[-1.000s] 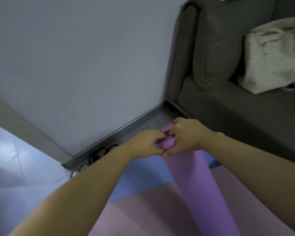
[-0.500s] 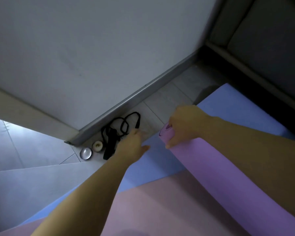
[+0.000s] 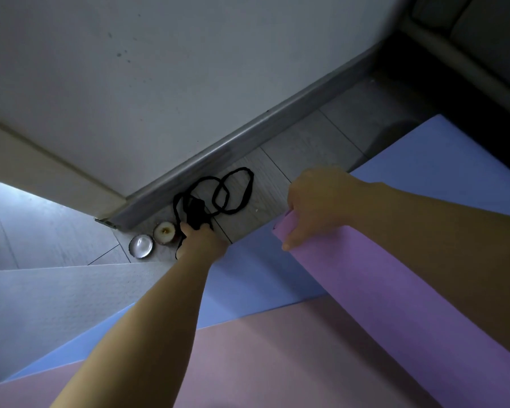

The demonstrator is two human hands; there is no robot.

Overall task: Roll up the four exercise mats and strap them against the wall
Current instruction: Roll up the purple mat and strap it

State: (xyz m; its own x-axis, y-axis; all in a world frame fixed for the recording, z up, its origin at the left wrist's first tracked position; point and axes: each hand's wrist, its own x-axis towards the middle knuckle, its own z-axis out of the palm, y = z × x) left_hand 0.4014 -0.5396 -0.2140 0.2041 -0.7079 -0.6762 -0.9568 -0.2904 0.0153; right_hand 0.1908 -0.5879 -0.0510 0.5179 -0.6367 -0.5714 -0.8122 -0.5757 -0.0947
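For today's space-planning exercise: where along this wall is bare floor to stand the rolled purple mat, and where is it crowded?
Free: the floor strip between baseboard and blue mat, right of the black straps. Crowded: the wall's corner, where straps, candle, glass dish and the left hand bunch. The right hand grips the purple mat.

**Grey plank floor bearing mats, straps and two small round pieces**

The grey plank floor [image 3: 306, 148] is running along the skirting board [image 3: 248, 141]. A tangle of black straps [image 3: 195, 212] is lying on the bare planks just beside the skirting. Two small round things are sitting close together at the tangle's left in view: a clear glassy disc [image 3: 141, 245] and a pale, candle-like one [image 3: 164, 232]. A blue mat [image 3: 439, 172] is lying flat near the straps. A pink mat [image 3: 277, 363] is overlapping its near part.
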